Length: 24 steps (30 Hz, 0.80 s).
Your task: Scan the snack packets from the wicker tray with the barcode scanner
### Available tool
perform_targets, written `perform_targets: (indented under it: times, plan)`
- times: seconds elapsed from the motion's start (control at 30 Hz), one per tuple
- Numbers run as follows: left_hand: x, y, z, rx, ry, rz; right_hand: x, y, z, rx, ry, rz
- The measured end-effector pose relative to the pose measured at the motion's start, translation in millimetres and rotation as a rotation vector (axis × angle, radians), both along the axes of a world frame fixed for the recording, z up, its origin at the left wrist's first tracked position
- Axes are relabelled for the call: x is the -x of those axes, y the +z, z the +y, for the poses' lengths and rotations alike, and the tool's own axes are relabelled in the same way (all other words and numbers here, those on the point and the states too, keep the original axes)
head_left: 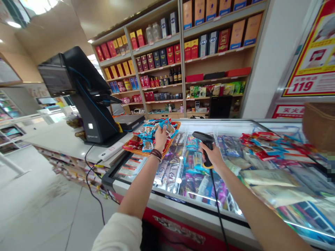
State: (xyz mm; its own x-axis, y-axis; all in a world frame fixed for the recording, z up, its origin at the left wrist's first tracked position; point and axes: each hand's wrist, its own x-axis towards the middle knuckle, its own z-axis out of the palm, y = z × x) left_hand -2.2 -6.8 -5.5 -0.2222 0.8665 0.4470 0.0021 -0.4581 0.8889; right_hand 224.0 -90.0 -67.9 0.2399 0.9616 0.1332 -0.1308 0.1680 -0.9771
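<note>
Blue snack packet [165,123] getting pinched over the basket [132,150] at left

Left hand [161,137] is mostly closing round it, fingertips gripping; right hand [216,155] is wrapping curled fingers round the scanner's handle [208,158], probably because that pistol shape suits an upright hold. Basket's sitting on the freezer [193,210], far left, its rim likely keeping loose packets [148,145] from sliding off.

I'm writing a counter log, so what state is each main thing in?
Left grip: pinching a blue packet
Right grip: wrapped around the scanner
Scanner: raised, cord attached
Orange basket: heaped with packets
Freezer's glass top: looks shut
Loose packets: piled on the glass
Monitor screen: looks dark
Shelves: stocked
</note>
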Motion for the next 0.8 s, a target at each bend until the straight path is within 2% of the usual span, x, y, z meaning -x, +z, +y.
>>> perform_targets:
  times: [0.1,0.2,0.3,0.47,0.6,0.7,0.8]
  plan:
    - [-29.4,-11.9,7.4,0.121,-0.175,-0.307,-7.3,3.1,-2.9,-0.016,-0.016,0.002]
    - [-49.6,-29.5,8.9,0.224,-0.173,-0.485,-13.8,6.9,-5.0,-0.012,0.012,-0.028]
    - [-63.7,-48.2,7.4,0.218,-0.168,-0.549,-16.7,9.7,-6.5,-0.011,0.035,-0.076]
    - [-81.6,-71.9,2.7,0.194,-0.285,-0.596,-14.3,14.5,-10.9,-0.021,0.044,-0.154]
    - [-84.5,-77.4,1.0,0.366,-0.434,-0.718,-11.7,20.5,-16.7,-0.028,0.023,-0.172]
    - [-78.6,-74.5,0.9,0.485,-0.573,-0.702,-10.5,23.8,-19.8,-0.032,0.012,-0.204]
    - [-71.9,-70.4,-0.3,0.531,-0.625,-0.726,-9.9,24.0,-20.5,-0.044,0.014,-0.241]
